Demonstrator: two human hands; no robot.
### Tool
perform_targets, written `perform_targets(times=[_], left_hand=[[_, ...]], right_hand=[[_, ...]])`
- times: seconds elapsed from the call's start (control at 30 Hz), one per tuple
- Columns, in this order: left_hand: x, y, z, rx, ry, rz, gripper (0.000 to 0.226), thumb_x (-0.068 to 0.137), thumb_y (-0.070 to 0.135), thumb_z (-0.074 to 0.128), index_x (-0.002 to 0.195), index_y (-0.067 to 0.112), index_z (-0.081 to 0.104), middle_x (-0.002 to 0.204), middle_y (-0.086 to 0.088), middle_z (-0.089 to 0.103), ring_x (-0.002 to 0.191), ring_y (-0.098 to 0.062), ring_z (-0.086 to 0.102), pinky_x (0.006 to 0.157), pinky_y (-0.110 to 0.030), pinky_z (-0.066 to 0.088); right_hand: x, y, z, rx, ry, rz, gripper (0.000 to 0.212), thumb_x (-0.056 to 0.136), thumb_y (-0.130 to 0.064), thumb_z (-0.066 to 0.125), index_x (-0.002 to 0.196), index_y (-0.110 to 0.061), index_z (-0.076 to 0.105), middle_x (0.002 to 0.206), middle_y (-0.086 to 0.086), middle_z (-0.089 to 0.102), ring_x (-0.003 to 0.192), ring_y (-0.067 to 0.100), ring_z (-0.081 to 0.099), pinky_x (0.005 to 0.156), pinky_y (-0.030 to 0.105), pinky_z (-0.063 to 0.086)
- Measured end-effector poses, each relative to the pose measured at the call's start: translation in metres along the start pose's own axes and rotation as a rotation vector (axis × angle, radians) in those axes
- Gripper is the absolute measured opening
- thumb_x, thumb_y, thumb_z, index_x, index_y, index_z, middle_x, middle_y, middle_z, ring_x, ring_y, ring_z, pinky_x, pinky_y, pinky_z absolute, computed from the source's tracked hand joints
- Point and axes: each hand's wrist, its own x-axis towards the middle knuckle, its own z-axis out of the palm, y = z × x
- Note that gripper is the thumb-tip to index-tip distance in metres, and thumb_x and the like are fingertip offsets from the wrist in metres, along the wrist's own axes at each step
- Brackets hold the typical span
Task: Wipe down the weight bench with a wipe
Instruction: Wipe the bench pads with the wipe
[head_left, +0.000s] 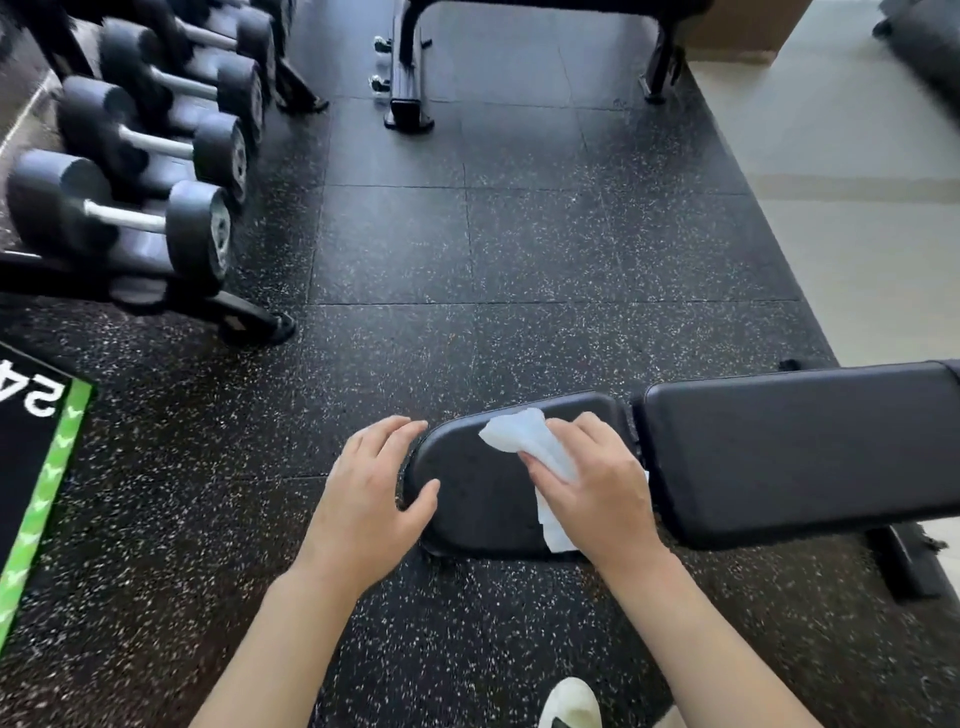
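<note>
The weight bench (727, 457) lay across the lower right of the head view, a long back pad and a shorter seat pad (478, 493) with rounded corners, both in smooth, faintly sheened black vinyl, parted by a narrow gap. It stood on speckled black rubber floor tiles (519, 249). The biggest risk seemed to be that gap: a pass from seat to back could catch the wipe on the seam and bunch it, leaving the edges uncleaned. A rack of dumbbells (135, 171) with dark rubbery heads and metal handles stood well apart at upper left.

The right hand (597, 493) lay on the seat pad, its grip curled around the wipe (524, 441), a thin, crumpled white sheet, part sticking out ahead of the fingers, part trailing toward the near edge. So bunched, it probably met little vinyl and might streak. The left hand (369, 499) rested spread at the pad's rounded end, thumb touching the vinyl; should the bracing slip, the stroke might skid.
</note>
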Motion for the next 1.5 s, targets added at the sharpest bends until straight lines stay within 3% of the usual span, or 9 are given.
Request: perform_targets(times=[0.13, 0.3, 0.47, 0.67, 0.83, 1.07, 1.27, 1.33, 1.5], left_hand=[[0.012, -0.047, 0.055, -0.030, 0.010, 0.020, 0.068, 0.092, 0.054, 0.063, 0.152, 0.026, 0.047, 0.152, 0.013, 0.044, 0.145, -0.009, 0.035, 0.124, -0.039, 0.033], [0.016, -0.097, 0.112, -0.088, 0.028, 0.046, 0.070, 0.089, 0.056, 0.065, 0.151, 0.031, 0.045, 0.150, 0.020, 0.042, 0.144, -0.005, 0.035, 0.123, -0.038, 0.035], [0.015, -0.122, 0.143, -0.198, 0.107, 0.078, 0.065, 0.091, 0.063, 0.061, 0.150, 0.039, 0.046, 0.149, 0.029, 0.043, 0.144, -0.005, 0.039, 0.120, -0.022, 0.031], [0.017, -0.128, 0.139, -0.239, 0.114, 0.097, 0.067, 0.088, 0.063, 0.067, 0.148, 0.039, 0.049, 0.145, 0.033, 0.044, 0.142, 0.001, 0.039, 0.117, -0.014, 0.028], [0.004, -0.137, 0.135, -0.231, 0.094, 0.106, 0.070, 0.087, 0.065, 0.064, 0.150, 0.044, 0.042, 0.148, 0.040, 0.037, 0.145, 0.007, 0.033, 0.115, -0.004, 0.020], [-0.002, -0.153, 0.129, -0.204, 0.032, 0.145, 0.082, 0.078, 0.069, 0.064, 0.152, 0.046, 0.039, 0.145, 0.043, 0.037, 0.142, 0.011, 0.033, 0.112, -0.016, 0.030], [0.000, -0.151, 0.126, -0.189, 0.034, 0.152, 0.084, 0.080, 0.071, 0.069, 0.153, 0.043, 0.037, 0.140, 0.046, 0.031, 0.137, 0.023, 0.024, 0.108, 0.002, 0.016], [0.002, -0.151, 0.126, -0.200, 0.024, 0.151, 0.087, 0.080, 0.070, 0.071, 0.155, 0.041, 0.038, 0.144, 0.041, 0.035, 0.139, 0.020, 0.026, 0.113, -0.003, 0.018], [0.004, -0.166, 0.115, -0.162, 0.019, 0.142, 0.088, 0.078, 0.066, 0.075, 0.155, 0.045, 0.037, 0.143, 0.036, 0.045, 0.138, 0.015, 0.035, 0.114, -0.018, 0.031]], right_hand=[[0.018, 0.022, 0.039, -0.048, 0.066, -0.046, 0.026, 0.083, -0.030, 0.081, 0.107, -0.029, 0.072, 0.085, -0.011, 0.050, 0.080, 0.012, 0.053, 0.068, 0.023, 0.043], [0.035, 0.039, 0.084, -0.130, 0.027, -0.128, 0.018, 0.082, -0.034, 0.078, 0.096, -0.028, 0.068, 0.080, -0.009, 0.040, 0.075, 0.012, 0.045, 0.064, 0.024, 0.034], [0.047, 0.048, 0.128, -0.278, -0.038, -0.173, 0.016, 0.082, -0.026, 0.075, 0.097, -0.025, 0.069, 0.082, -0.006, 0.043, 0.079, 0.017, 0.047, 0.064, 0.034, 0.046], [0.033, 0.031, 0.152, -0.264, -0.112, -0.246, 0.030, 0.087, -0.039, 0.071, 0.116, -0.034, 0.067, 0.087, -0.008, 0.045, 0.084, 0.018, 0.049, 0.068, 0.036, 0.048], [0.002, -0.001, 0.157, -0.267, -0.226, -0.364, 0.038, 0.092, -0.055, 0.062, 0.116, -0.027, 0.070, 0.086, -0.008, 0.047, 0.080, 0.015, 0.049, 0.070, 0.033, 0.049], [-0.022, -0.005, 0.165, -0.253, -0.271, -0.500, 0.029, 0.094, -0.052, 0.056, 0.099, -0.027, 0.070, 0.080, -0.010, 0.042, 0.073, 0.012, 0.042, 0.065, 0.027, 0.040], [0.030, 0.031, 0.160, -0.307, -0.038, -0.139, 0.029, 0.095, -0.050, 0.064, 0.091, -0.022, 0.073, 0.080, -0.005, 0.047, 0.082, 0.020, 0.058, 0.069, 0.034, 0.043], [0.034, 0.034, 0.163, -0.312, -0.018, -0.084, 0.032, 0.096, -0.050, 0.062, 0.088, -0.020, 0.071, 0.079, -0.004, 0.044, 0.081, 0.021, 0.057, 0.068, 0.033, 0.039], [-0.017, -0.001, 0.174, -0.203, -0.136, -0.335, 0.033, 0.091, -0.054, 0.066, 0.098, -0.022, 0.071, 0.082, -0.008, 0.049, 0.078, 0.017, 0.054, 0.069, 0.032, 0.047]])
